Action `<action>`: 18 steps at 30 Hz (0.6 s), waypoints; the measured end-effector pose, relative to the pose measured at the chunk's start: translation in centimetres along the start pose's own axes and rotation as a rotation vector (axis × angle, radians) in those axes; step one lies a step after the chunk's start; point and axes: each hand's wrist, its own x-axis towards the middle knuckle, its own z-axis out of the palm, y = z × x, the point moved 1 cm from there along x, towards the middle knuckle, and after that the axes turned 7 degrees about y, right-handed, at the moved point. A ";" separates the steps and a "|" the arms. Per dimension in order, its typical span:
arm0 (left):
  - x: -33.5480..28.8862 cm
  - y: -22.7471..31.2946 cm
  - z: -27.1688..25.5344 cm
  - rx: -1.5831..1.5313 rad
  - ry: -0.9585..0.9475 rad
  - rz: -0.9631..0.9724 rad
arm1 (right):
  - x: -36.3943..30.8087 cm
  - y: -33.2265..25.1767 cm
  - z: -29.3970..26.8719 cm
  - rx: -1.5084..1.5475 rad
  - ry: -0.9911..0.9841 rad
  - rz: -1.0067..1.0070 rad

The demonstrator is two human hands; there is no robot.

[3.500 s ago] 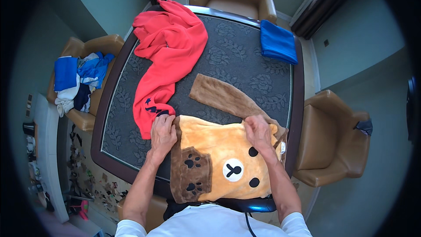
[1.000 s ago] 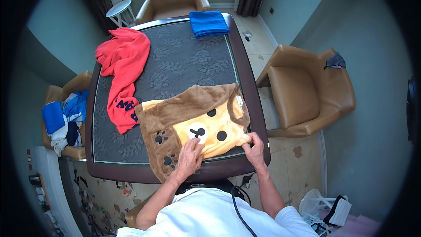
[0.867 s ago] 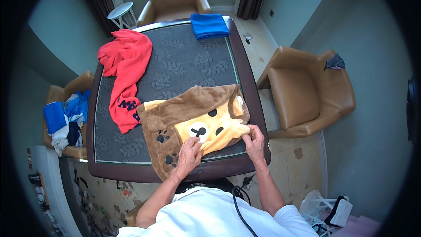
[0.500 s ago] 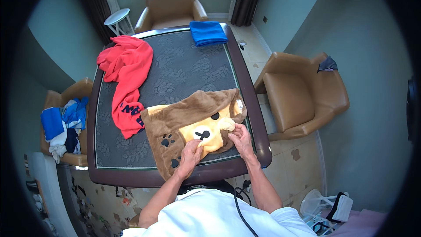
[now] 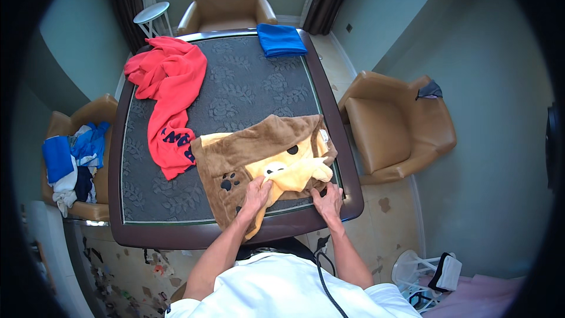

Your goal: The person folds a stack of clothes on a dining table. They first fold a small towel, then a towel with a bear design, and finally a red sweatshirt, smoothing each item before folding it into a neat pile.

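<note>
A brown and yellow plush cloth [image 5: 259, 132] with an animal face and dark paw prints lies folded at the near right of the table. Whether it is a blanket or a garment I cannot tell. My left hand [image 5: 255, 195] is closed on the cloth's yellow part, pulling it into creases by the muzzle, which is now partly covered. My right hand [image 5: 328, 201] is at the cloth's near right corner, its fingers curled on the brown edge beside the table's rim. A bunched yellow flap lies just beyond the right hand.
The dark patterned table [image 5: 226, 91] has a raised brown rim. A crumpled red garment [image 5: 170, 97] lies at left, a folded blue cloth [image 5: 281, 41] at the far right corner. Tan armchairs surround the table; the left chair [image 5: 100, 185] bears piled clothes. A white stool [image 5: 412, 268] stands at lower right.
My right hand has let go of the yellow flap and moved nearer to me, onto the brown edge. My left hand has lifted and gathered the yellow part over the muzzle.
</note>
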 end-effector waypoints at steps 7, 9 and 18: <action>-2.5 1.9 0.3 0.061 0.011 0.251 | -2.9 -1.3 0.5 -0.124 0.049 -0.005; -3.3 2.1 0.1 0.132 0.027 0.343 | -2.4 -1.9 1.1 -0.068 0.061 0.019; -3.0 2.9 -0.8 0.156 0.168 0.201 | 0.3 -0.9 2.6 1.170 -0.063 0.403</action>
